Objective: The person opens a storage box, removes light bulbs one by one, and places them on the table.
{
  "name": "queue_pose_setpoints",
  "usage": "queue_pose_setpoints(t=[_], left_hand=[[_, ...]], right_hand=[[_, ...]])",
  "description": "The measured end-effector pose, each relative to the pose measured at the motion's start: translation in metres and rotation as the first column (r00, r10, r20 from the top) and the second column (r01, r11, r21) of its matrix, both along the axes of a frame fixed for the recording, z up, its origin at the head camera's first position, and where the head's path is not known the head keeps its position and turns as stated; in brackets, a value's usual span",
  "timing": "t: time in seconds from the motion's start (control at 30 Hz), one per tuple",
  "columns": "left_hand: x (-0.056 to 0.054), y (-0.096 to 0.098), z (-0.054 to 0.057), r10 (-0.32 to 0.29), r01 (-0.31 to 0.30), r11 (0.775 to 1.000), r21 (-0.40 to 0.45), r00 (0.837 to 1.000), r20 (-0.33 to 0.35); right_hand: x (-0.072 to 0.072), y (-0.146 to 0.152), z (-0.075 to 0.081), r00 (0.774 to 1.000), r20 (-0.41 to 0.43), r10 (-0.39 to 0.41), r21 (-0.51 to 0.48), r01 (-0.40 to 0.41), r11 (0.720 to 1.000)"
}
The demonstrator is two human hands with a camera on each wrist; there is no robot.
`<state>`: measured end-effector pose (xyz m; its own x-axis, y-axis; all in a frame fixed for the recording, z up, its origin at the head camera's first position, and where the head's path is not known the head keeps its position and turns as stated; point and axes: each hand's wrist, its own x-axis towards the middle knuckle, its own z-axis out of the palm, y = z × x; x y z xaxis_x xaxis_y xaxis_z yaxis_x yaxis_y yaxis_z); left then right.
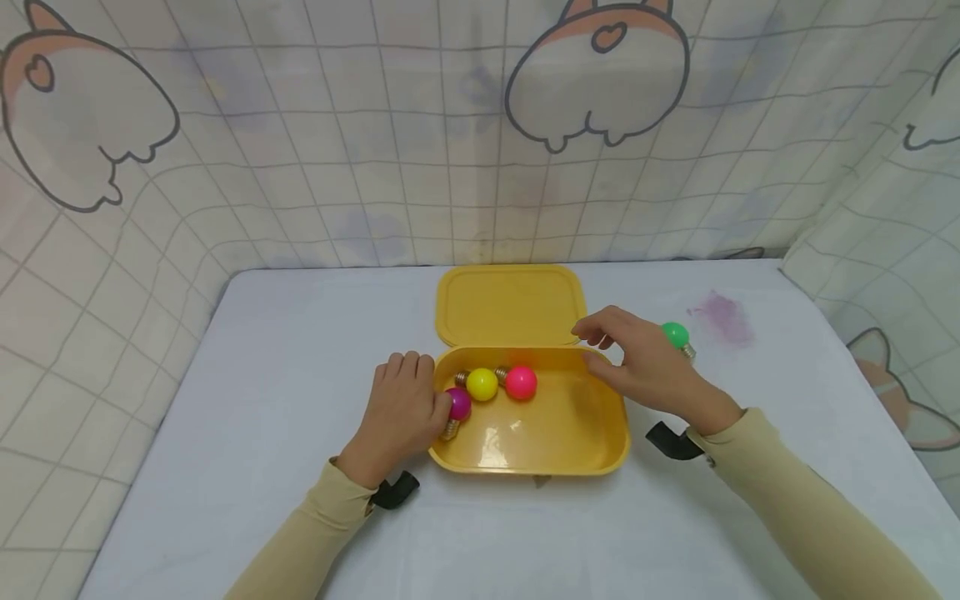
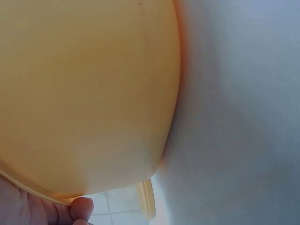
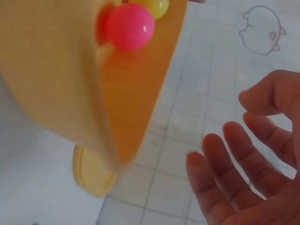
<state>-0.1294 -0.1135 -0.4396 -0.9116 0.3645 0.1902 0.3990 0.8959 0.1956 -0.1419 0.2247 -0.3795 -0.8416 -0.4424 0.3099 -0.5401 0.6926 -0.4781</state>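
The glossy green, metal-based round bulb [image 1: 675, 335] lies at two o'clock from the nearer right hand [image 1: 651, 365] — relaxed, empty — its base toward five o'clock.

Curtained booth, apparently a staged recording corner; the kind of building around it cannot be told. A pale curtain [image 1: 337, 125] hangs behind the counter [image 1: 285, 350] and along its left and right sides; wavering grid lines mark its folds. A line-drawn cartoon animal [image 1: 600, 75], repeated across the curtain, gives it a household look. The counter bears a plain whitish cover [image 1: 225, 467], with a pinkish stain [image 1: 723, 318] toward its far right corner and a dark cable [image 1: 742, 252] at the rear edge. Black wrist mounts [image 1: 675, 442] support the reading as a recording setup. Both wrist views show the same gridded curtain beyond the counter.
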Motion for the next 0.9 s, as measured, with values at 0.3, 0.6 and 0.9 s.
queue_pose_setpoints(t=[0.3,0.6,0.9], left_hand=[[0.000,0.000,0.001,-0.003,0.003,1.000,-0.003,1.000,-0.008],[-0.001,-0.001,0.000,-0.012,0.012,1.000,-0.010,1.000,-0.004],[-0.001,-0.001,0.001,-0.010,0.010,1.000,-0.009,1.000,0.003]], right_hand=[[-0.006,-0.019,0.000,0.986,0.141,0.086,-0.007,-0.086,0.996],[-0.009,-0.041,-0.006,0.972,0.193,0.131,-0.027,-0.128,0.991],[-0.013,-0.061,-0.013,0.959,0.250,0.136,-0.021,-0.135,0.991]])
